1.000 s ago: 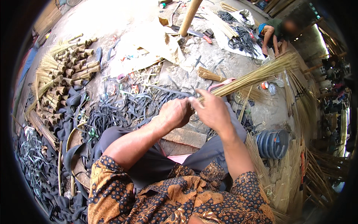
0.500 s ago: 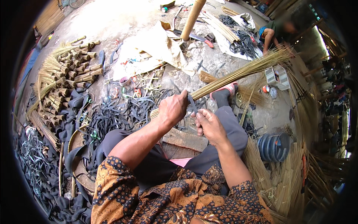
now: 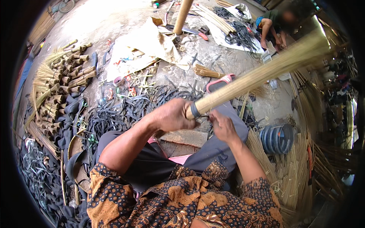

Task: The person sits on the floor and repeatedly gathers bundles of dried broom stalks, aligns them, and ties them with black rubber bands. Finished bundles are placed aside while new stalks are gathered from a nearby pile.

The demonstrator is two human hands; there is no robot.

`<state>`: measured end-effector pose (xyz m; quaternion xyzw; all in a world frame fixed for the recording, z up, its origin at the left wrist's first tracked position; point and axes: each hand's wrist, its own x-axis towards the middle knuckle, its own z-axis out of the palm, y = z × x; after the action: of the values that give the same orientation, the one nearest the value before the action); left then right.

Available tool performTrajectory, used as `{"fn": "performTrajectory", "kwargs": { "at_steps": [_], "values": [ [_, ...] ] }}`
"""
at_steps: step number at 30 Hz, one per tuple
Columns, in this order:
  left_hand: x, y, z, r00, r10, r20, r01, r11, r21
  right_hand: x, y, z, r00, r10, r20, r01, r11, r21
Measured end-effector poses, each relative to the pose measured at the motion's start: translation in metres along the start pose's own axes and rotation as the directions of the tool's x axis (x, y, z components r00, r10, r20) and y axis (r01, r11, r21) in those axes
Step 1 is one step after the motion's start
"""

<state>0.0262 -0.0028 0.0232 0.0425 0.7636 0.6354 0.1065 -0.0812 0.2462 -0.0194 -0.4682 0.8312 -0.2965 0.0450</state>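
Observation:
A long bundle of thin straw-coloured broom sticks (image 3: 247, 81) slants up to the right in front of me, its far end fanned and blurred. My left hand (image 3: 173, 114) is closed round its near end. Just beyond those fingers a black rubber strip (image 3: 195, 110) wraps the bundle. My right hand (image 3: 223, 125), to the right of the wrap and under the bundle, is closed on the strip's loose tail. Between my knees, below the hands, lies a flat wooden board (image 3: 184, 137).
Black rubber strips (image 3: 118, 112) heap at left, beside stacked tied bundles (image 3: 64, 79). A knife (image 3: 195, 32) lies near an upright pole (image 3: 183, 17). Loose sticks (image 3: 294, 174) and a dark ribbed bucket (image 3: 276, 138) stand at right. Another person (image 3: 268, 26) squats at far right.
The bundle has turned in my left hand, and its near end now points toward me. The rubber strip now goes round it. My right hand has moved slightly right.

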Motion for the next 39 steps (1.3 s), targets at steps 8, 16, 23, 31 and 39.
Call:
{"fn": "performTrajectory", "kwargs": {
  "at_steps": [8, 16, 23, 31, 39],
  "values": [
    [0.010, -0.014, 0.003, 0.978, -0.075, 0.197, 0.094, 0.992, -0.085, 0.058, -0.034, -0.014, 0.966, -0.254, -0.047, 0.255, 0.967, 0.003],
    [0.025, -0.063, 0.023, 0.946, -0.079, -0.316, 0.250, 0.795, 0.552, 0.079, -0.071, -0.009, 0.854, 0.358, 0.378, -0.510, 0.719, 0.472],
    [0.024, -0.075, 0.024, 0.910, -0.036, -0.413, 0.299, 0.747, 0.594, 0.068, -0.057, 0.031, 0.840, 0.381, 0.385, -0.542, 0.580, 0.609],
    [0.032, -0.079, 0.010, 0.919, -0.146, -0.367, 0.342, 0.759, 0.554, 0.013, -0.074, 0.009, 0.870, 0.244, 0.429, -0.472, 0.664, 0.580],
    [0.029, -0.055, -0.011, 0.950, -0.269, -0.160, 0.293, 0.944, 0.153, 0.005, -0.066, -0.016, 0.868, 0.336, 0.366, -0.492, 0.480, 0.726]
  ]
}}
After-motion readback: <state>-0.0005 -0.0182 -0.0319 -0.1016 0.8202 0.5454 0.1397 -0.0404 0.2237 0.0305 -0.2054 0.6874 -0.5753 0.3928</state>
